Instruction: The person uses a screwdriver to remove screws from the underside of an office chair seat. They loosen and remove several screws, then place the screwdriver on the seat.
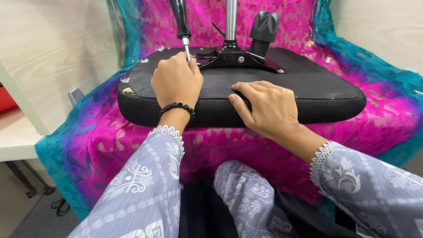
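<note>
Left hand (177,80), curled into a fist with a black bead bracelet (177,107) at the wrist, grips the metal shaft of a screwdriver (182,27) whose black handle rises above the knuckles; the tip is hidden behind the fingers, so where it meets the seat cannot be made out. Right hand (265,107) lies flat with fingers pressed together over the near edge of an upturned office chair seat (317,92), thumb down against the black mesh rim, holding nothing.

From the head camera, the seat rests upside down on a pink and teal patterned cloth (110,132) that drapes over whatever carries it, so the support beneath cannot be seen. At the middle of the seat's underside sits a black metal mounting plate (238,58), with a chrome gas-lift column (230,20) standing up from it and running out of the top of the frame. Just right of the column a black lever knob (263,27) tilts upward. Small torn patches show pale along the seat's left edge.

A pale wooden panel (48,48) stands to the left, and a white bench (17,141) edge juts in below it. Grey patterned sleeves with lace cuffs cover both forearms, and the person's lap fills the bottom of the view, cutting off the cloth's lower hem.
</note>
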